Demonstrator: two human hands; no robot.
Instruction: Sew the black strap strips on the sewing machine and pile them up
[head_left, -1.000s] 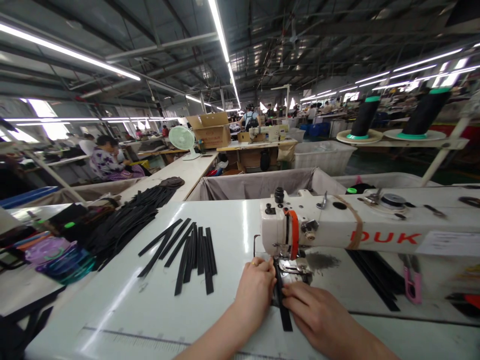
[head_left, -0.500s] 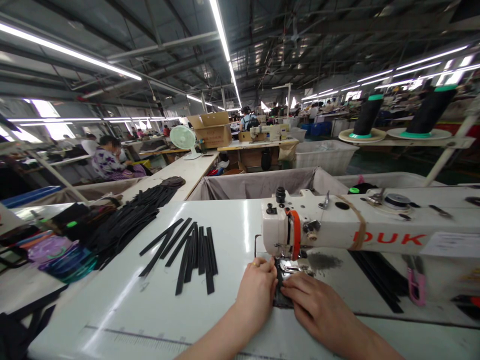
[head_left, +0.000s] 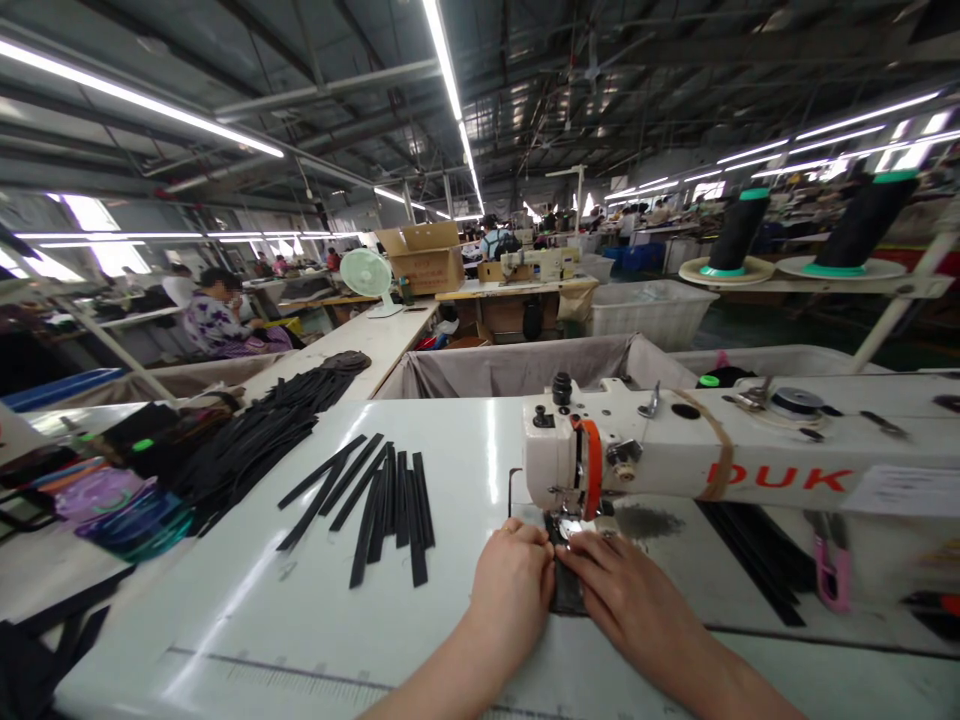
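Both my hands rest at the front of a white industrial sewing machine head (head_left: 585, 460), on a black strip (head_left: 568, 592) that runs under its presser foot (head_left: 566, 525). My left hand (head_left: 514, 575) holds the strip's left side, and my right hand (head_left: 626, 585) presses on it from the right. Their fingers hide most of the strip and the needle area. On the white table (head_left: 225, 590) to the left lies a fanned group of several cut black strips (head_left: 382, 510).
A heap of black strips (head_left: 255, 440) and colourful fabric pieces (head_left: 112, 505) lie further left. Pink thread snips (head_left: 832, 575) sit right of the machine, beyond it a cloth-lined bin (head_left: 510, 365). A co-worker (head_left: 221, 315) sits at the left.
The black strip's free end has drawn up toward the machine, and far less of it shows below my hands. My right hand has moved slightly left, closer to my left hand.
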